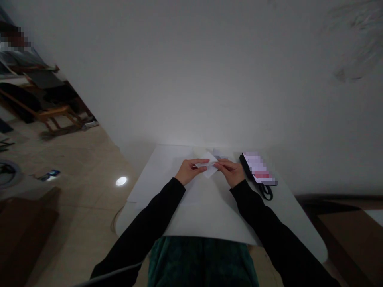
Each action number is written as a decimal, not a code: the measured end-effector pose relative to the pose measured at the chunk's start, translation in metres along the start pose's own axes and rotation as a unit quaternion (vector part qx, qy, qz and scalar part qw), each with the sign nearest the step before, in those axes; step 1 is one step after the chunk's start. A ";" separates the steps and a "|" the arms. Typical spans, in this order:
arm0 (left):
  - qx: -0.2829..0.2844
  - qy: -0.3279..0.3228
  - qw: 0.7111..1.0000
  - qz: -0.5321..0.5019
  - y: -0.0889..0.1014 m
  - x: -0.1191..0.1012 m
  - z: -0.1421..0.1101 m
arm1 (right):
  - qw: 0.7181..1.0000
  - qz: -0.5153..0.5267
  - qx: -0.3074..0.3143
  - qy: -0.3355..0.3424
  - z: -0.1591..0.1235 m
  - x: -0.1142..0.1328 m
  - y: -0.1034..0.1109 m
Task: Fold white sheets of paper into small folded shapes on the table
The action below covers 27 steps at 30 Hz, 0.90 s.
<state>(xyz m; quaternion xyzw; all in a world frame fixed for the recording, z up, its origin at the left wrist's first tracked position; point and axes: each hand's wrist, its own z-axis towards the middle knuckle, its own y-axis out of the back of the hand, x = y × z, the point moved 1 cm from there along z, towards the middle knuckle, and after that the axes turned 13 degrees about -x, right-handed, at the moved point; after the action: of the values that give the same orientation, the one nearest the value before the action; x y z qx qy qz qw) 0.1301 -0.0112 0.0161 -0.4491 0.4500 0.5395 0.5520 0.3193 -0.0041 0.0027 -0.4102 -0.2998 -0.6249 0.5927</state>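
Note:
Between my two hands is a small folded piece of white paper (pixel 212 171), raised a little over the table. My left hand (pixel 191 170) pinches its left side between thumb and fingers. On the opposite side, my right hand (pixel 231 170) grips the paper the same way, thumb and fingertips closed. Larger white sheets (pixel 161 171) lie flat on the table to the left, partly under my left hand. The exact folds are too small to make out.
The white table (pixel 209 219) stands against a pale wall (pixel 203 79). A lit phone (pixel 257 167) leans on a black case with a strap loop (pixel 266 192), just right of my right hand. A wooden chair (pixel 54 113) and a brown box (pixel 26 231) are off to the left.

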 end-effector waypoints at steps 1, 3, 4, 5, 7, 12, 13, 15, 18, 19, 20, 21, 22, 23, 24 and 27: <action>-0.012 -0.009 1.000 0.005 0.000 0.000 0.000 | 1.000 0.004 -0.009 -0.004 0.000 0.000 0.000; -0.032 -0.021 0.999 0.012 0.000 0.000 0.000 | 0.999 0.012 -0.033 -0.030 0.000 -0.001 0.000; -0.043 -0.025 0.999 0.017 0.000 0.000 0.000 | 0.998 0.015 -0.041 -0.054 0.000 -0.001 0.000; -0.053 -0.027 0.998 0.024 0.000 0.001 0.001 | 0.996 0.018 -0.048 -0.078 -0.001 -0.001 -0.001; -0.073 -0.031 0.996 0.043 0.000 0.002 0.001 | 0.991 0.024 -0.056 -0.116 -0.002 0.001 -0.003; -0.160 -0.030 0.985 0.050 -0.004 0.004 0.000 | 0.984 0.022 -0.097 -0.147 -0.003 0.007 -0.006; -0.177 -0.029 0.983 0.039 -0.005 0.004 -0.001 | 0.982 0.020 -0.109 -0.150 -0.003 0.007 -0.006; -0.205 -0.029 0.978 0.017 -0.007 0.003 -0.002 | 0.979 0.024 -0.128 -0.156 -0.002 0.008 -0.007; -0.244 -0.033 0.969 0.003 -0.008 0.001 -0.003 | 0.977 0.048 -0.133 -0.158 -0.001 0.007 -0.008; -0.255 -0.036 0.966 0.006 -0.008 0.002 -0.003 | 0.977 0.054 -0.130 -0.158 0.000 0.006 -0.009; -0.262 -0.040 0.964 0.008 -0.007 0.002 -0.002 | 0.977 0.058 -0.128 -0.160 0.001 0.004 -0.009; -0.261 -0.043 0.964 0.010 -0.006 0.003 -0.001 | 0.976 0.061 -0.129 -0.164 0.002 0.003 -0.009; -0.254 -0.048 0.966 0.008 -0.005 0.005 0.001 | 0.975 0.063 -0.132 -0.169 0.002 0.001 -0.009; -0.242 -0.053 0.969 0.003 -0.004 0.007 0.002 | 0.973 0.064 -0.137 -0.175 0.003 0.000 -0.008; -0.232 -0.057 0.971 -0.004 -0.004 0.009 0.003 | 0.971 0.066 -0.142 -0.180 0.004 -0.001 -0.008; -0.227 -0.063 0.972 -0.017 -0.004 0.012 0.005 | 0.969 0.069 -0.143 -0.187 0.005 -0.005 -0.006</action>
<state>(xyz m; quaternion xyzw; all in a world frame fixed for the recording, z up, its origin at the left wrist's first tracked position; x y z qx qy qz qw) 0.1339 -0.0039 0.0051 -0.5350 0.2725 0.6455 0.4720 0.3141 0.0040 0.0012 -0.6202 -0.2840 -0.5309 0.5028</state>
